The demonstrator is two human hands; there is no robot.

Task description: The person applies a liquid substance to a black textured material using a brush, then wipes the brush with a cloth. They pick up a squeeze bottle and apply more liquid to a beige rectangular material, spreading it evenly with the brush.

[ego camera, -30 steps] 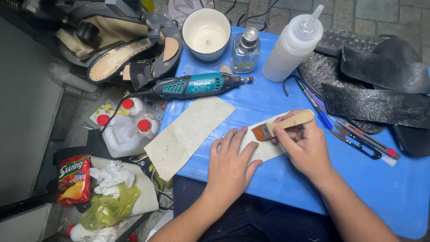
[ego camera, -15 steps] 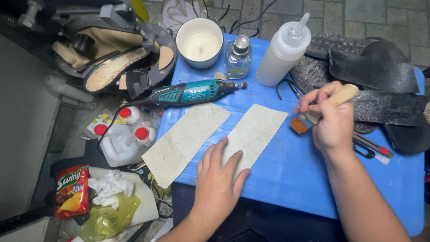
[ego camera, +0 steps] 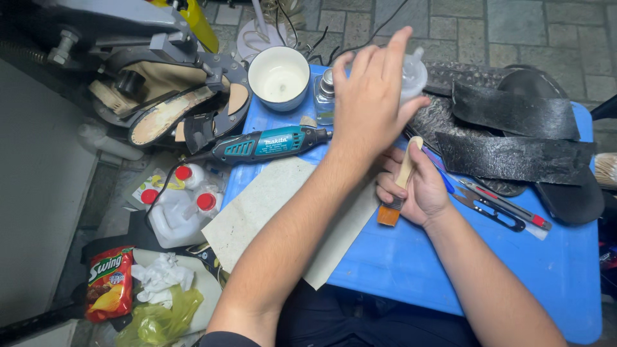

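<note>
- Our left hand (ego camera: 369, 96) has its fingers spread, curling round the white squeeze bottle (ego camera: 414, 74) just behind them.
- Our right hand (ego camera: 414, 186) has its fingers clamped on the brush (ego camera: 398, 189), bristles pointing down below the knuckles.

Grey stone-paved floor (ego camera: 514, 26); low blue table (ego camera: 565, 270); grey panel (ego camera: 38, 212) at left; dim light.

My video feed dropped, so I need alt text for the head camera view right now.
Over a blue table, the left hand reaches for a white squeeze bottle while the right hand holds a small wooden-handled brush, bristles down. Two pale sheets lie under the forearms, with a teal rotary tool, white cup and black sole pieces around.
</note>
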